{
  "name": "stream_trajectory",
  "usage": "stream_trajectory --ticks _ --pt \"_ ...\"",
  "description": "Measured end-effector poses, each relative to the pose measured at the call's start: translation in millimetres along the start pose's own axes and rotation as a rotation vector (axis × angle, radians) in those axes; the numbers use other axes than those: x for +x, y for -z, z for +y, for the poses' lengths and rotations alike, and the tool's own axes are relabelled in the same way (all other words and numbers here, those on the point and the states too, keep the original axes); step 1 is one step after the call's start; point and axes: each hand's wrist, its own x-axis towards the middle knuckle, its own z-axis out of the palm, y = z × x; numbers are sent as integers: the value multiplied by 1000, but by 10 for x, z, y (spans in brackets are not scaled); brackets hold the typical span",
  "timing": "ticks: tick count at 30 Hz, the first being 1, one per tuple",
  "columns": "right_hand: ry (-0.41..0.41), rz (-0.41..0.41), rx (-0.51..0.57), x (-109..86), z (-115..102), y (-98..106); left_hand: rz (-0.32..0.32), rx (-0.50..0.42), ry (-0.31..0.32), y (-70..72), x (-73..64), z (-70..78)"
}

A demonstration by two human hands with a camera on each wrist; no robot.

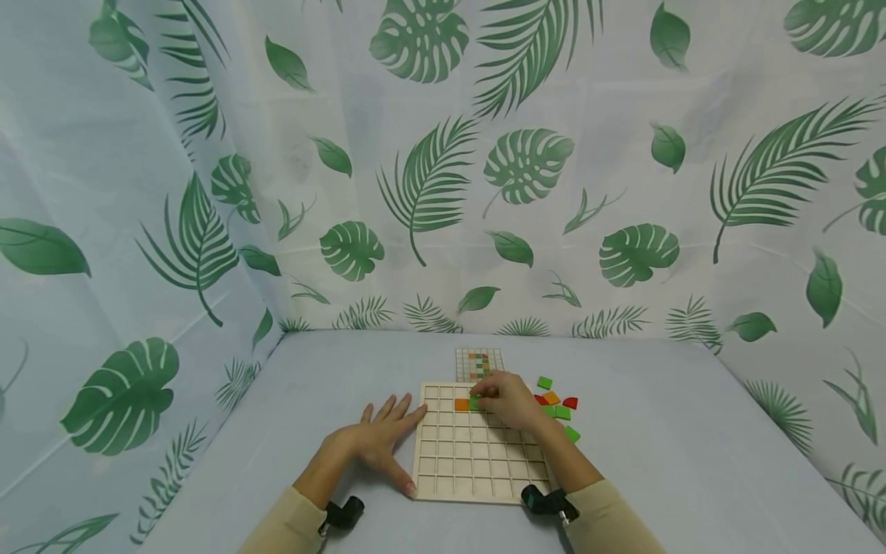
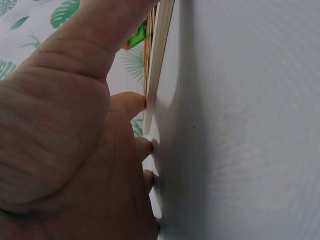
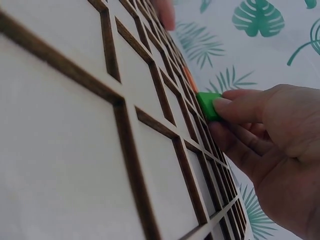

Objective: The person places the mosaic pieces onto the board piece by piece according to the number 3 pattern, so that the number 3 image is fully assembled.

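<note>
A wooden grid board lies flat on the table, divided into square cells by raised strips. My right hand pinches a green tile between thumb and fingers, right at a cell in an upper row. An orange tile sits in the cell just left of it. My left hand has its fingers spread along the board's left side. Its thumb is at the lower left corner and its index finger touches the edge higher up, as the left wrist view shows.
Behind the board lies a small pattern card printed with a coloured grid. Several loose tiles lie right of the board, among them a green tile, a red rounded tile and an orange tile. A leaf-print curtain stands behind the table.
</note>
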Motion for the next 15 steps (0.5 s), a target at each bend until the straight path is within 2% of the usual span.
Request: stream_trajectory --ticks 15 --pt "18 3 -63 -1 34 -59 -2 -2 -13 11 -15 -3"
